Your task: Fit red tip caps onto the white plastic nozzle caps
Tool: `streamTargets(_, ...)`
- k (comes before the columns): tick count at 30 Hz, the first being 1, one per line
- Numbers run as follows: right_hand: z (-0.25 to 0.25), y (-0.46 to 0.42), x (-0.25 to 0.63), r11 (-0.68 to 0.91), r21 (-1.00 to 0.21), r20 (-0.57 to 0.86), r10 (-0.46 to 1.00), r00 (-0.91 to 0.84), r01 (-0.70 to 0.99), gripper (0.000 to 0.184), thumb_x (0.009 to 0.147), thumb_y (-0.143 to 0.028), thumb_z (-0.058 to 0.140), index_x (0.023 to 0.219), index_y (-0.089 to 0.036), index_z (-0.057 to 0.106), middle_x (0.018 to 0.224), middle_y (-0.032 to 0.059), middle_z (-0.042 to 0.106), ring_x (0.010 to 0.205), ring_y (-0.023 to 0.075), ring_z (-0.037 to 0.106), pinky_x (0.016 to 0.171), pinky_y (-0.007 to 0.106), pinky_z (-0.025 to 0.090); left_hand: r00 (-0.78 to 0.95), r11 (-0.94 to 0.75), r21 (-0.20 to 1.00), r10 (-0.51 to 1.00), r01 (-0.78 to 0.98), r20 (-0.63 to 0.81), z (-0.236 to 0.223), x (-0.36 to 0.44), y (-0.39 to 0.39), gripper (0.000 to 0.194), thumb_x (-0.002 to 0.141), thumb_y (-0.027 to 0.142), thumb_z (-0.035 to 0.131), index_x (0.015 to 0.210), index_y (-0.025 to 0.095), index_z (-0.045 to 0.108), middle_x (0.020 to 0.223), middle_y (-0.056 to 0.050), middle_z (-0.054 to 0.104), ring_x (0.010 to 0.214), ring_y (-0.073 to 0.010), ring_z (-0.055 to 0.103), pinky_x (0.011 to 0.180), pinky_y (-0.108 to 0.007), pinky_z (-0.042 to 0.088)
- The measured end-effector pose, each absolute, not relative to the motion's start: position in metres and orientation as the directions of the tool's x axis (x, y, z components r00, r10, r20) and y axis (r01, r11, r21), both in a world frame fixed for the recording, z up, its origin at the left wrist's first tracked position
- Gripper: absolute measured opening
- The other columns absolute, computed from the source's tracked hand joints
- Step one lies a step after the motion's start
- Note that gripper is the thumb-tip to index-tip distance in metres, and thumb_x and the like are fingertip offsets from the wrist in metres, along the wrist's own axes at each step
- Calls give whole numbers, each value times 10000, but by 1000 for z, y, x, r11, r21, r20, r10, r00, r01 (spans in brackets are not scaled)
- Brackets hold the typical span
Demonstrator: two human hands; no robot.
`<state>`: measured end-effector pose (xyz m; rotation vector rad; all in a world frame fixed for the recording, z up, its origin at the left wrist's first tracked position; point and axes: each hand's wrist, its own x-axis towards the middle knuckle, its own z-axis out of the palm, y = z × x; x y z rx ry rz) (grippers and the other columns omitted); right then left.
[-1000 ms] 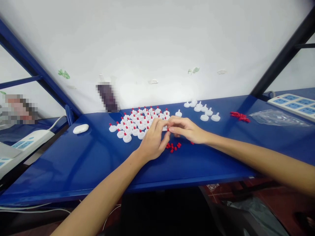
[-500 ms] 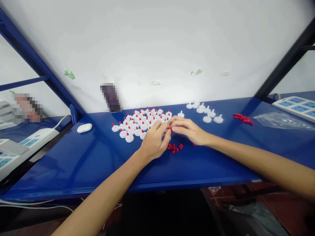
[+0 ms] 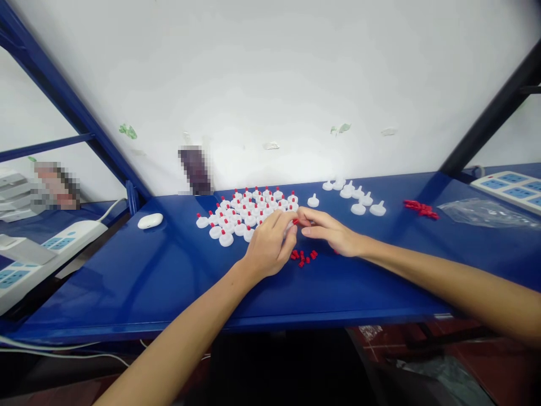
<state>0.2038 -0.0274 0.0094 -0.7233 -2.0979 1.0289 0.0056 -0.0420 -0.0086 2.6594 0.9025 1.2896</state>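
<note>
Here, the left hand (image 3: 270,243) pinches a red-tipped piece (image 3: 295,222), largely hidden by fingers, its red end angled up toward the right hand (image 3: 332,232) just beside it, whose thumb and forefinger stand parted; contact is unclear. Loose red caps (image 3: 308,260) lie just below on the blue table (image 3: 177,282), white lids (image 3: 226,239) beyond.

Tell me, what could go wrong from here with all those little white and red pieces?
The small red-tipped piece at the fingertips of the left hand might slip, since it looks tiny and mostly hidden by fingers. The red-tipped white pieces stand crowded right beside that hand, so a careless knuckle could knock some over. The loose red pieces lie close to it on the tabletop, so a passing wrist might scatter them.
</note>
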Motion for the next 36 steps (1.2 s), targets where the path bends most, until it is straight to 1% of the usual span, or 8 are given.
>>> streamTargets(3,8,-28,201,613,-768,399,684,-611,186,315,982,-464,446,812,-200,452,827,1,440,761,163,392,733,315,351,494,-840,269,505,471,708,-8,6,-42,219,1004,219,386,1177,182,516,985,-73,593,872,-195,556,785,-336,466)
streamTargets(7,8,-26,201,679,-710,433,632,-643,189,453,1022,-507,339,769,-178,520,879,38,502,830,179,470,810,338,384,489,-859,220,453,462,745,-8,6,-42,187,1008,221,386,1124,178,526,966,-76,568,873,-198,531,788,-344,465)
streamTargets(11,4,-23,202,637,-755,396,630,-668,154,581,1016,-582,284,708,-166,548,657,6,492,656,145,450,670,298,374,488,-883,210,415,420,768,-7,5,-42,169,1003,198,389,1109,173,518,961,-79,558,884,-202,522,794,-349,466)
streamTargets(15,-2,-22,204,523,-835,281,671,-686,170,591,982,-643,332,739,-150,551,548,-45,410,501,94,345,513,257,282,520,-903,146,358,404,776,-6,5,-43,167,992,178,403,1112,168,519,971,-85,566,886,-206,521,789,-355,470)
streamTargets(21,-4,-26,203,419,-908,276,591,-758,-3,590,929,-672,448,912,-108,616,619,-39,452,512,82,364,469,227,287,598,-894,-120,184,432,780,-3,5,-46,213,955,162,440,1150,137,521,995,-113,580,875,-226,494,774,-375,482)
streamTargets(26,4,-32,198,323,-942,275,585,-763,-92,516,867,-640,591,863,-123,583,629,-51,442,532,73,359,486,219,296,576,-880,-142,167,453,800,-2,7,-48,142,954,181,431,1029,151,548,1033,-128,558,911,-230,506,797,-380,493)
streamTargets(29,9,-35,197,268,-961,221,598,-770,-68,529,794,-644,677,860,-126,590,628,-52,453,551,74,370,502,213,313,602,-905,-141,145,402,785,-3,8,-48,143,947,181,436,1016,148,557,1077,-137,550,949,-225,539,802,-362,508)
streamTargets(36,12,-38,198,334,-942,208,523,-827,-26,475,782,-595,715,827,-137,597,718,-22,515,666,100,472,598,215,417,644,-938,-116,130,325,754,-6,10,-46,205,992,266,405,1055,157,567,1176,-161,543,1052,-242,576,842,-375,541)
